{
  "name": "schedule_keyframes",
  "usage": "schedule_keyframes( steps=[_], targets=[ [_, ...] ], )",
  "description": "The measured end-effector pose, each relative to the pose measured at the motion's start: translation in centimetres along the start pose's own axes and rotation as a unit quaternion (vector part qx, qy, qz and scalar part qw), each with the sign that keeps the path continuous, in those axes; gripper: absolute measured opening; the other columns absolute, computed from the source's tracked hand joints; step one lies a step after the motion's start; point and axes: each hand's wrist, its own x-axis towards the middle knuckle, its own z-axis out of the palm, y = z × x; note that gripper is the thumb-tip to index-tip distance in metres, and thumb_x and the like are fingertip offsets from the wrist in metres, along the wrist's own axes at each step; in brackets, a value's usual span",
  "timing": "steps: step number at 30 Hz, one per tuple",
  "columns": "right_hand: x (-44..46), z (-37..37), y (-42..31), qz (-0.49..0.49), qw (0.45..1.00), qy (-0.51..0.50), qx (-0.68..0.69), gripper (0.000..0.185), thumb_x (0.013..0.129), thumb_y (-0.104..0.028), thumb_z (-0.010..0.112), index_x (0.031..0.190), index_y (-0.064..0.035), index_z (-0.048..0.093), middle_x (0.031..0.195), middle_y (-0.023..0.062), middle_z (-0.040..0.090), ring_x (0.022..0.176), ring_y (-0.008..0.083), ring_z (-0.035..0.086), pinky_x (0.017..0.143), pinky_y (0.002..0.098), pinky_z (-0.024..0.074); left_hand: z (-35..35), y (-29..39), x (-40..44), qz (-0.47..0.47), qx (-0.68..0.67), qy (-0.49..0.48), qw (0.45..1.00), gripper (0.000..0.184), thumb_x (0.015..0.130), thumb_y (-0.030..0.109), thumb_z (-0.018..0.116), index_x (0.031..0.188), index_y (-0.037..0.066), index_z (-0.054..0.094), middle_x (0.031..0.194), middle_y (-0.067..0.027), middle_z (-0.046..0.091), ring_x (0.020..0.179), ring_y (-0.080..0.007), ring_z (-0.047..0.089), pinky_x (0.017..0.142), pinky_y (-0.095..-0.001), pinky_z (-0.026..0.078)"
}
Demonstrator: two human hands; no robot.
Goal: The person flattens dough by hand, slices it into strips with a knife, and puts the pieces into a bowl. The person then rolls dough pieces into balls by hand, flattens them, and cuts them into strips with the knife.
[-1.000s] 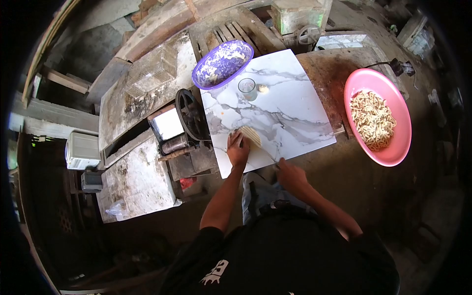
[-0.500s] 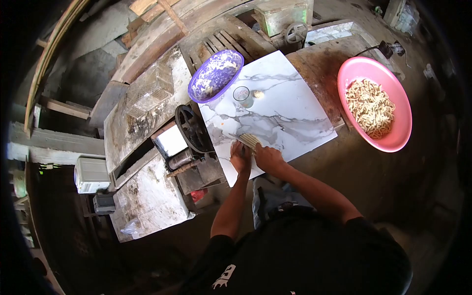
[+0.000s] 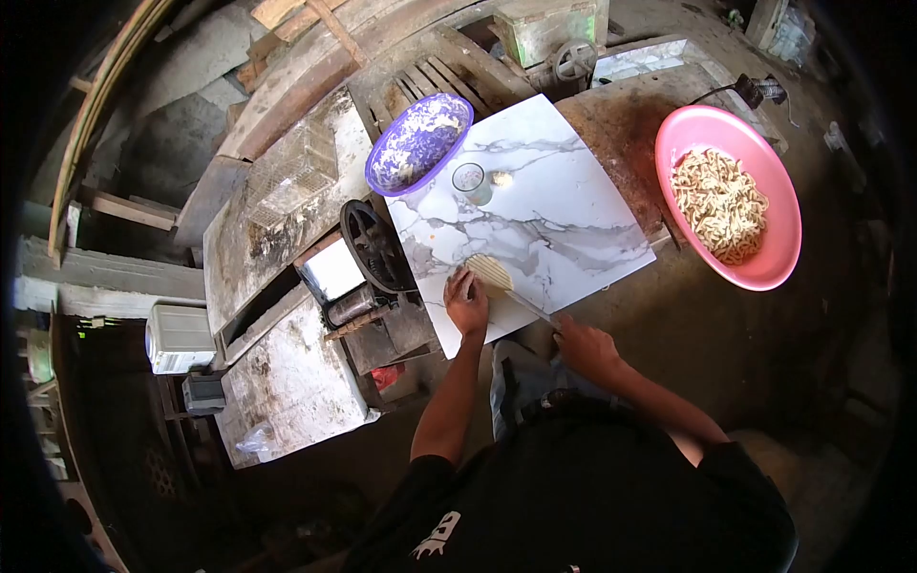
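On the white marbled board (image 3: 583, 215) lies a flat, pale piece of dough (image 3: 492, 272) marked with parallel cut lines. My left hand (image 3: 466, 300) rests at its near left edge, fingers curled against the dough. The knife (image 3: 531, 307) has its handle closed in my right hand (image 3: 586, 348), just off the board's near edge. Its blade points up and left, with the tip at the dough's right side. A drinking glass (image 3: 470, 181) stands farther back on the board, with a small pale heap (image 3: 502, 179) beside it.
A purple basin (image 3: 380, 179) smeared with white dough or flour sits at the board's far left corner. To the right is a pink basin (image 3: 785, 205) of pale dough strips. A machine with a black wheel (image 3: 361, 246) adjoins the board's left edge.
My right hand has drawn back toward me and to the right with the knife, uncovering the blade and more of the dough. My left hand stays close to the same place.
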Motion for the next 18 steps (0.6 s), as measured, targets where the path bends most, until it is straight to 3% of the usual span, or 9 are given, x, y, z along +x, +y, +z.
schedule_keyframes(
  steps=[4,6,9,18],
  targets=[
    [0.0,-0.4,-0.3,-0.001,1.000,-0.006,-0.010,0.034,0.091,-0.030,0.050,0.109,-0.0009,0.046,0.078,0.0243,0.065,0.075,0.0448,0.063,0.066,0.0540,0.0505,0.4,-0.5,0.1,-0.012,0.004,0.003,1.000,0.013,0.079,0.008,0.066,0.091,0.005,0.070,0.102,-0.0089,0.068,0.102,-0.0288,0.061,0.095,-0.0397,0.045],
    [0.9,-1.4,-2.0,-0.134,0.990,0.033,-0.024,0.034,0.092,-0.030,0.050,0.107,0.0004,0.046,0.077,0.0241,0.065,0.075,0.0428,0.064,0.066,0.0517,0.0514,0.6,-0.7,0.1,-0.013,-0.001,-0.001,1.000,0.013,0.079,0.009,0.066,0.091,0.004,0.070,0.100,-0.0086,0.068,0.101,-0.0285,0.062,0.094,-0.0401,0.045],
    [5.1,0.8,-3.9,-0.083,0.996,0.025,-0.002,0.034,0.092,-0.028,0.050,0.106,0.0020,0.046,0.075,0.0224,0.065,0.073,0.0405,0.065,0.065,0.0493,0.0523,0.7,-0.8,0.0,-0.028,0.029,0.000,0.999,0.013,0.077,0.009,0.068,0.090,0.005,0.069,0.100,-0.0088,0.068,0.102,-0.0289,0.061,0.095,-0.0405,0.045],
    [10.2,2.0,-6.8,-0.121,0.991,0.056,0.017,0.026,0.084,-0.014,0.051,0.102,0.0041,0.049,0.074,0.0231,0.066,0.071,0.0376,0.067,0.061,0.0461,0.0547,0.7,-1.2,-0.6,-0.077,-0.019,0.001,0.997,0.017,0.074,0.013,0.072,0.088,0.005,0.069,0.101,-0.0110,0.068,0.102,-0.0313,0.061,0.094,-0.0409,0.045]
  ],
)
